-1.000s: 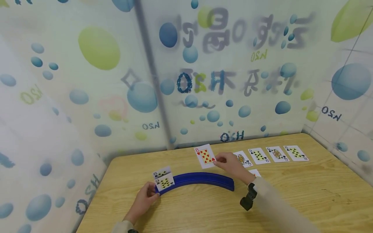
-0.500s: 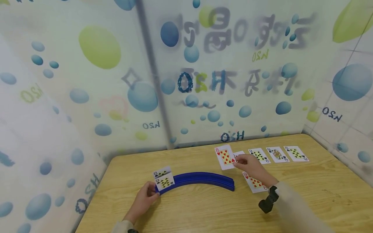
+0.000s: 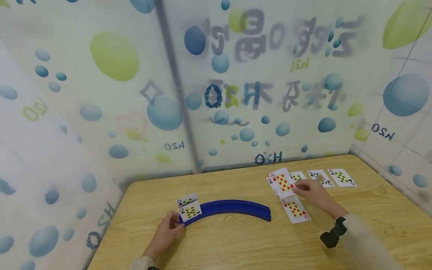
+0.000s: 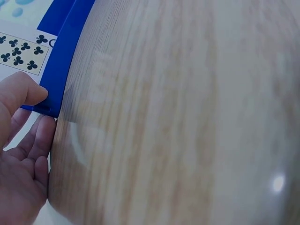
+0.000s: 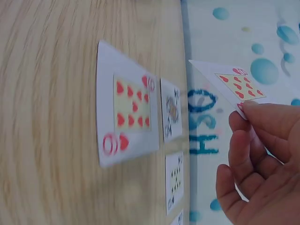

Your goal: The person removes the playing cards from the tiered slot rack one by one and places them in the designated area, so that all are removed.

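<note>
My right hand [image 3: 312, 192] pinches a red eight of hearts playing card [image 3: 281, 182] by its lower right corner. In the right wrist view the card [image 5: 236, 80] is held up off the table, between thumb and index finger. A nine of hearts [image 3: 296, 210] lies face up just below it. My left hand [image 3: 166, 230] grips the left end of a curved blue card holder [image 3: 233, 205], its thumb [image 4: 33, 91] on the front edge. At that end a black nine card [image 3: 190, 212] stands in the holder, with a black eight card [image 3: 187, 200] behind it.
Along the back right of the wooden table [image 3: 229, 247] lies a row of face-up cards, among them a queen [image 3: 320, 177] and a black eight [image 3: 342, 177]. The held card partly covers the row's left end. A patterned curtain-like wall [image 3: 236, 123] stands behind the table.
My right hand has moved to the right with the eight of hearts, from behind the holder to over the row's left end, uncovering the nine of hearts. The left hand stays put.
</note>
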{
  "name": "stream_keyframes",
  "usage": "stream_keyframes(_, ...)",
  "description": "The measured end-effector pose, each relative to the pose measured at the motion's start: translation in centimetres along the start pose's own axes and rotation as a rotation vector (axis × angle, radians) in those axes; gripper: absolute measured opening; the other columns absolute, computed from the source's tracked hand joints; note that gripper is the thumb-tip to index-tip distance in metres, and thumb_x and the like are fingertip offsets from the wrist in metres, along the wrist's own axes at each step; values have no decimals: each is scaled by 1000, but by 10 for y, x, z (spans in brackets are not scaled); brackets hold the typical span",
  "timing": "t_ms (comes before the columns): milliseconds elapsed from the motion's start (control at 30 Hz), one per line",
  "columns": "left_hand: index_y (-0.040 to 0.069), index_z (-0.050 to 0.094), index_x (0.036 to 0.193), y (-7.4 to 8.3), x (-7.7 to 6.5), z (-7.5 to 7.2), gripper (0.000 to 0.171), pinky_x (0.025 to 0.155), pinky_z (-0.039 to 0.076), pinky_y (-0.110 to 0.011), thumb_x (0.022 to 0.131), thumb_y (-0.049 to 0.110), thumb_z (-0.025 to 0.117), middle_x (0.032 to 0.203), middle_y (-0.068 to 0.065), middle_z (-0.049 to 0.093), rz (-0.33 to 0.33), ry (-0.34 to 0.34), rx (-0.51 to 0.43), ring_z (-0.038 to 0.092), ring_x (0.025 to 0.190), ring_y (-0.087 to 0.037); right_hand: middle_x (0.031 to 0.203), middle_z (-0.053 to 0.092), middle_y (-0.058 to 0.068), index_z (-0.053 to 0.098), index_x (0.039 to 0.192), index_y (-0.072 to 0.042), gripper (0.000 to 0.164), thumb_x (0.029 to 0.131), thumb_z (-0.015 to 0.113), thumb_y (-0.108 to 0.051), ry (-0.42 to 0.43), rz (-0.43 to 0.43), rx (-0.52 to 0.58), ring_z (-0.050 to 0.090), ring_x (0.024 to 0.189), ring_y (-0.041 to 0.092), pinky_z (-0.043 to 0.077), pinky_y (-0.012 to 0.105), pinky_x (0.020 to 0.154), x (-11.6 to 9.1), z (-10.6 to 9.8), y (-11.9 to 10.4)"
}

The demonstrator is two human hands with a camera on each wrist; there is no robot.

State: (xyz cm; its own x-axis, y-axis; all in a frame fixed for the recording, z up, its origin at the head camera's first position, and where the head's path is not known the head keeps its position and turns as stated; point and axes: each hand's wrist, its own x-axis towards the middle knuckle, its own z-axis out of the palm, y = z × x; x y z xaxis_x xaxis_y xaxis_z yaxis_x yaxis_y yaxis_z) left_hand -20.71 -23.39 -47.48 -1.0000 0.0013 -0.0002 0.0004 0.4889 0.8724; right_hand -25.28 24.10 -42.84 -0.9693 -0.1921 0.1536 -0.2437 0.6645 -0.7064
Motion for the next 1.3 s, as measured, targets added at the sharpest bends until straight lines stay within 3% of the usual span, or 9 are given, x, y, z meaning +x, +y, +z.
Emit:
stream_keyframes(433,-3,51,100,0,-2,-1,26,68,46,-25,78,-4,64,89,-9,56,20,15,11,55,78,-17,93,62,17,59,104,13,35,88,60,-19,62,92,-98,55,78,19,46,26,59,-27,-32,45)
stream_keyframes(667,-4,50,101,0,-2,-1,26,69,45,-25,78,-4,63,89,-9,56,26,7,2,54,79,-18,89,62,14,61,101,13,29,86,61,-12,-12,119,-113,51,74,18,44,26,58,-36,-40,61)
stream_keyframes(800,-3,51,100,-1,-1,0,26,69,46,-25,78,-5,63,89,-9,56,24,17,6,54,78,-17,88,62,14,61,99,13,30,84,62,-13,-74,216,-93,53,75,20,45,30,61,-39,-43,70)
stream_keyframes(967,-3,51,101,-2,0,0,26,70,46,-26,77,-4,63,89,-9,56,28,13,16,54,80,-18,88,61,14,63,97,12,34,82,65,-19,-116,304,-111,51,77,22,43,33,65,-42,-44,75)
stream_keyframes(1300,-4,50,100,-2,-1,0,27,68,46,-25,77,-4,63,88,-9,56,38,14,0,54,78,-17,86,64,14,66,93,8,31,78,70,-18,-57,305,-141,54,76,21,42,34,66,-44,-40,72)
